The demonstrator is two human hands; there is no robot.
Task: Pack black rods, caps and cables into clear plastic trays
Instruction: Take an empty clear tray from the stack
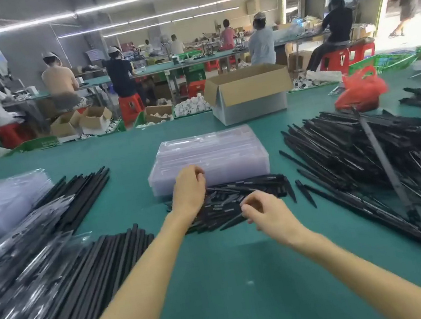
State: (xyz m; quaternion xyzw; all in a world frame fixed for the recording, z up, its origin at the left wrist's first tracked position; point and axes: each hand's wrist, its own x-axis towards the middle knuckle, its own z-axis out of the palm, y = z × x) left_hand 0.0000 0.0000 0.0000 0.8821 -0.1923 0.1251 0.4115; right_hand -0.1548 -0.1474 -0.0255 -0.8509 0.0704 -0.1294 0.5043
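Picking at the black rods [238, 196] heaped centre frame before the clear trays [209, 156], we pinch one seemingly light, stiff rod near its end with our right hand [267, 212]; whether our left hand [189, 188] grips, we cannot tell

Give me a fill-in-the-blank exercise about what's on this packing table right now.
1. The open box behind the stack of clear trays is made of ____.
2. The plastic bag at the far right is coloured ____.
3. The left hand and right hand both reach the small black pile lying between the person and the clear ____.
Missing words: cardboard; red; trays.
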